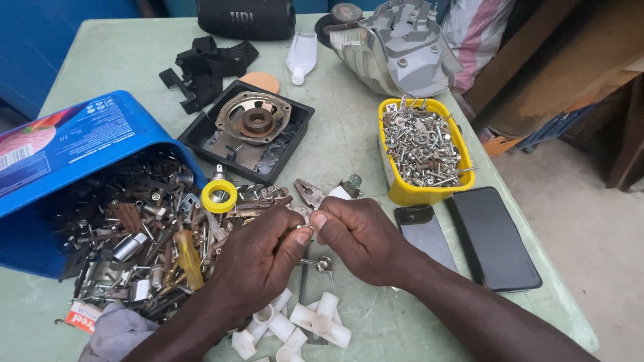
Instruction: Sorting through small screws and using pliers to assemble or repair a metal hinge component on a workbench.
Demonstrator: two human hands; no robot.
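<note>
**A:** Small metal part (303, 228), pinched between your two hands, held above the table (349, 134) just past the spilled hardware. Your left hand (258, 258) has thumb and forefinger closed on one end; your right hand (362, 236) is closed on the other, fingertips touching. Too small to tell whether it's a screw, a nut or both.

**B:** Risks from here?

**A:** Main one: you drop it. The grip is fingertip only, and right below lie a loose screw (320, 263) and the white plastic fittings (315, 322). If it slips left, it lands in the scrap pile (134, 234) pouring out of the tipped blue tub (74, 144), and you won't pick it out again easily.

**B:** Anything else close by?

**A:** Two phones (463, 234), flat, screens up, just beside your right wrist. A jerk of that forearm could shove them toward the table edge, or a dropped part could hit the glass. The yellow tray of screws (396, 191) sits near the far side of your right hand, heaped above its rim; a knock would spill it.

**B:** Left side?

**A:** Yellow tape roll (219, 196) and the black tray with the speaker part (255, 121) are well apart from your hands. Low risk.
</note>
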